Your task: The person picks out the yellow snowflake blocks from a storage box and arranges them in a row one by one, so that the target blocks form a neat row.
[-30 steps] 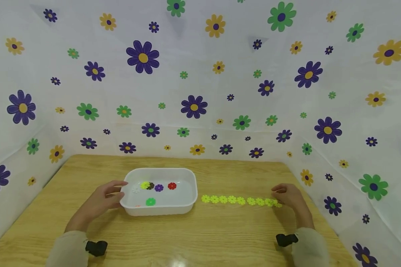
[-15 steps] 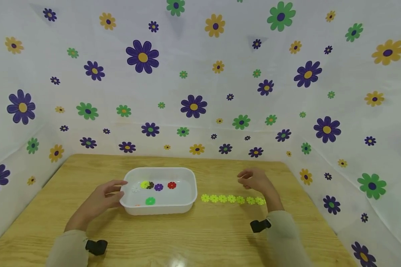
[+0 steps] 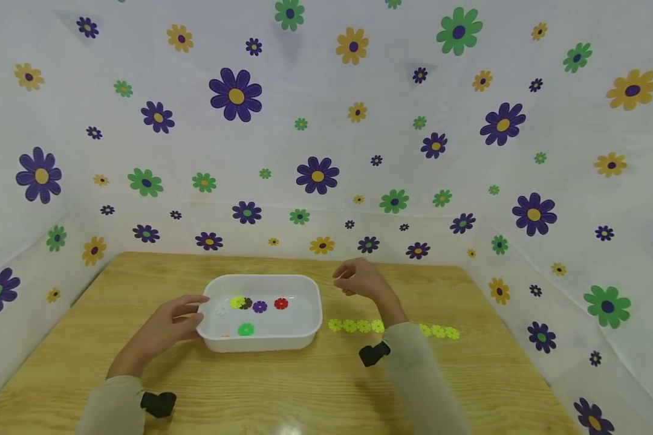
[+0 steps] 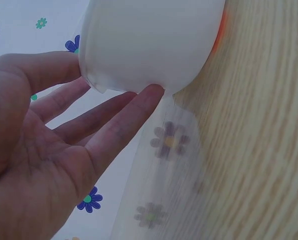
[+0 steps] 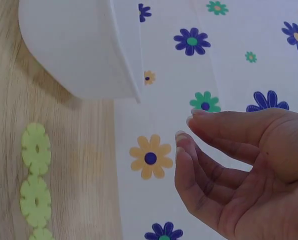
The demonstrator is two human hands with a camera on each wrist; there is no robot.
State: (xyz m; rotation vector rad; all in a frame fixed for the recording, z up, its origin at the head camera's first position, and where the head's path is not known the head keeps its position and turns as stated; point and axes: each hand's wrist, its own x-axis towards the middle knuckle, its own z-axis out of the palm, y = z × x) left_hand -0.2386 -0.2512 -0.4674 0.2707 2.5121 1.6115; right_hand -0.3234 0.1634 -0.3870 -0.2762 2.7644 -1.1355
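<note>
My left hand [image 3: 165, 329] holds the left end of a white plastic tray [image 3: 261, 344], its fingertips and thumb against the rim and end wall. Several loose flower-shaped plastic discs lie in the tray, among them a red disc [image 3: 280, 303], a purple disc [image 3: 259, 307] and a green disc [image 3: 245, 329]. My right hand [image 3: 361, 279] hovers just right of the tray, fingers loosely bent and nothing between them; a small gap parts thumb and fingertips in the right wrist view. Below it a row of yellow flower discs [image 3: 349, 326] lies on the table, partly hidden by the right forearm.
The wooden table [image 3: 283, 386] carries the tray left of centre and the yellow row to its right. A white flower-printed cloth [image 3: 283, 145] stands behind the table and along both sides. Each wrist wears a black camera strap [image 3: 374, 353].
My right hand has left the right end of the yellow row and moved left to beside the tray, uncovering the row's end. The left hand and tray have stayed put.
</note>
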